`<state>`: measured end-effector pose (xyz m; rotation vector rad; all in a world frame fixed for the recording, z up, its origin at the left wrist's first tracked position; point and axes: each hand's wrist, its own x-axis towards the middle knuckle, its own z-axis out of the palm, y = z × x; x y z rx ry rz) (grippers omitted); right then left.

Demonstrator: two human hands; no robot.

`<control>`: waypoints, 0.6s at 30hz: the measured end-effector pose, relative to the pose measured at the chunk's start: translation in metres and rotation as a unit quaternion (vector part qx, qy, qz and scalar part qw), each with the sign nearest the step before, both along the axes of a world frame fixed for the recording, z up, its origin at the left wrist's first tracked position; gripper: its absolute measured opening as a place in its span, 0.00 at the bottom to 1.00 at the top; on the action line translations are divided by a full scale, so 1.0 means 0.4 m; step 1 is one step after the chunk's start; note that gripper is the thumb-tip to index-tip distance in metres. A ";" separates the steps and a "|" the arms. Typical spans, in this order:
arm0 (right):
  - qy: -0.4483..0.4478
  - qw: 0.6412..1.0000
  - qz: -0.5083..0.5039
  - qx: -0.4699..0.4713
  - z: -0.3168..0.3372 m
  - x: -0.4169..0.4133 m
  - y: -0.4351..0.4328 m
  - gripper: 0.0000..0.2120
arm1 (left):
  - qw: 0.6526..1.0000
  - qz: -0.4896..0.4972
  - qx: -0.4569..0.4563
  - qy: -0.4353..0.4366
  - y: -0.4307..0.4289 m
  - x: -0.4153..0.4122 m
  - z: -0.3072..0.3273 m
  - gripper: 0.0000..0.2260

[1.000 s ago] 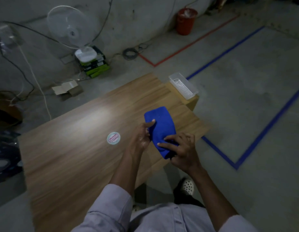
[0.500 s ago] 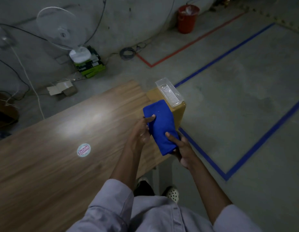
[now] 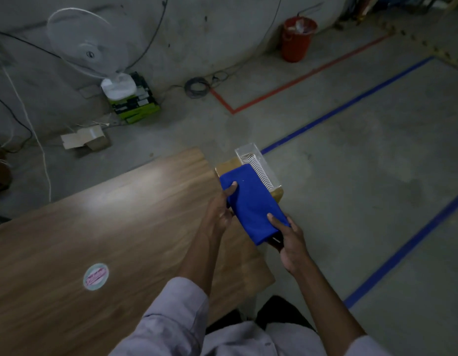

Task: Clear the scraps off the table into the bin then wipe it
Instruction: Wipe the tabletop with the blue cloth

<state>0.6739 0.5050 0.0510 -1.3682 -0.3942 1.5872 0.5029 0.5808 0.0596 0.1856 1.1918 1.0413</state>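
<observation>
A folded blue cloth (image 3: 251, 201) is held in the air past the right end of the wooden table (image 3: 107, 227). My left hand (image 3: 220, 214) grips its left edge, thumb on top. My right hand (image 3: 287, 237) holds its near end from below, thumb on top. Under the far end of the cloth stands a brown cardboard box (image 3: 225, 166) with a clear plastic tray (image 3: 258, 165) on it. A round sticker (image 3: 95, 276) is stuck on the table top. No scraps show on the table.
A red bucket (image 3: 297, 39) holding scraps stands far back by the wall. A white fan (image 3: 86, 47) sits on green boxes (image 3: 133, 104). Cardboard pieces (image 3: 84, 141) and cables lie on the concrete floor. Blue and red tape lines cross the floor at right.
The cloth came up off the table and moved right and away, now over the cardboard box. My right hand shifted from pressing on top of it to holding its near end.
</observation>
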 end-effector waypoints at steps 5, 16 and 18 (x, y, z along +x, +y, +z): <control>-0.010 1.000 0.002 -0.017 -0.024 0.061 0.141 0.19 | 0.999 -0.036 -0.021 0.031 0.168 0.040 -0.021 0.17; -0.051 0.995 0.023 -0.082 -0.188 0.236 0.545 0.21 | 0.991 -0.045 -0.057 0.111 0.564 0.178 -0.185 0.11; -0.060 0.993 0.032 -0.098 -0.230 0.253 0.597 0.19 | 0.989 -0.042 -0.067 0.124 0.616 0.187 -0.241 0.14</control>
